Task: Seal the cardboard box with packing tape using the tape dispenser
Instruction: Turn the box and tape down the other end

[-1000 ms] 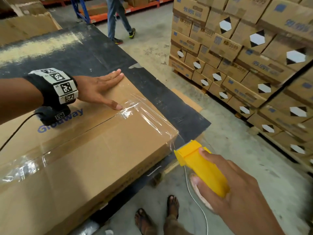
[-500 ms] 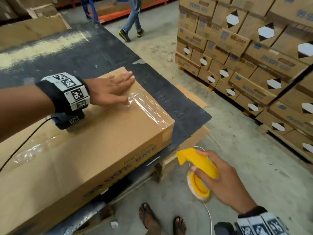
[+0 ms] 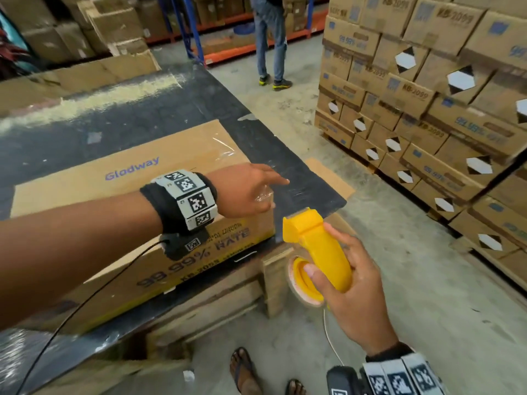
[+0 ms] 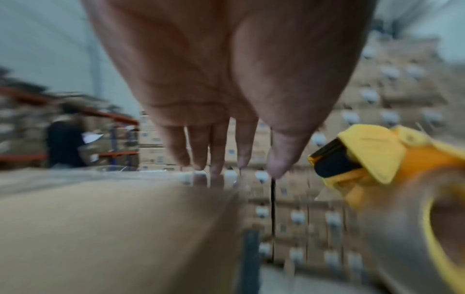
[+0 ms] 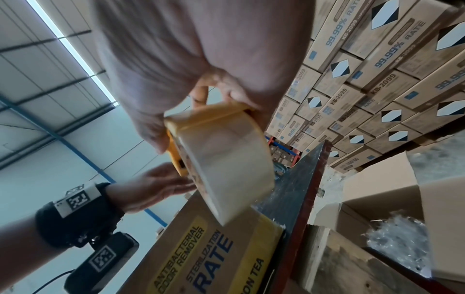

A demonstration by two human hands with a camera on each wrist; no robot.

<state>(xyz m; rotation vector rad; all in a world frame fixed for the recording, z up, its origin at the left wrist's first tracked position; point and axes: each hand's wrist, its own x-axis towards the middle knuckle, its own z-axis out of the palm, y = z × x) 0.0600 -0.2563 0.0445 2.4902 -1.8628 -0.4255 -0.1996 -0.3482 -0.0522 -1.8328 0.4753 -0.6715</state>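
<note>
A long cardboard box (image 3: pixel 114 178) printed "Glodway" lies flat on a black table (image 3: pixel 142 109). Clear tape (image 3: pixel 219 149) shines along its top seam and over its right end. My left hand (image 3: pixel 256 192) reaches over the box's near right corner with fingers (image 4: pixel 214 155) straight, at the taped edge of the box (image 4: pixel 113 228). Just right of that corner and lower, my right hand (image 3: pixel 342 280) grips the yellow tape dispenser (image 3: pixel 316 240), cutter end pointing up. The right wrist view shows its clear tape roll (image 5: pixel 226 159) beside the box end (image 5: pixel 214 248).
A tall stack of printed cartons (image 3: pixel 427 95) fills the right side across a concrete aisle. Another person (image 3: pixel 269 38) stands at the back by orange racking. Wooden pallet blocks (image 3: pixel 216 303) sit under the table. An open carton of shredded filler (image 5: pixel 397 244) stands below the table's end.
My left hand has slid from the far side of the box top to its near right corner. My right hand has lifted the dispenser up close to that corner.
</note>
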